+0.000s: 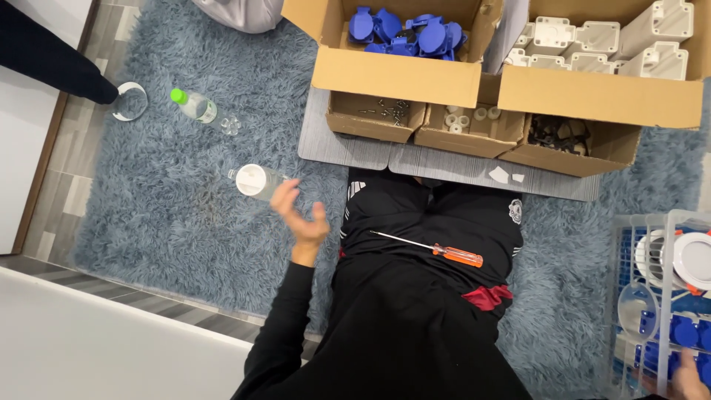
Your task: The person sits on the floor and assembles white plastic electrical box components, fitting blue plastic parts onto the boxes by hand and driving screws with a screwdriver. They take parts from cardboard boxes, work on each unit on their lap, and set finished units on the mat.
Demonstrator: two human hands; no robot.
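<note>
My left hand (300, 217) hovers over the shaggy rug with its fingers curled and apart, holding nothing. Just left of it lies a clear bottle with a white cap (255, 181). My right hand (690, 376) shows only at the bottom right corner, reaching into a white plastic crate (621, 244) of blue and white parts; whether it holds anything is hidden. An orange-handled screwdriver (437, 250) rests across my lap on black trousers.
Cardboard boxes stand ahead: blue caps (406, 31), white housings (607, 41), small trays of screws (385, 111) and fittings (468, 118). A green-capped bottle (197, 107) lies on the blue rug (163, 215). Another person's leg (52, 63) is at the upper left.
</note>
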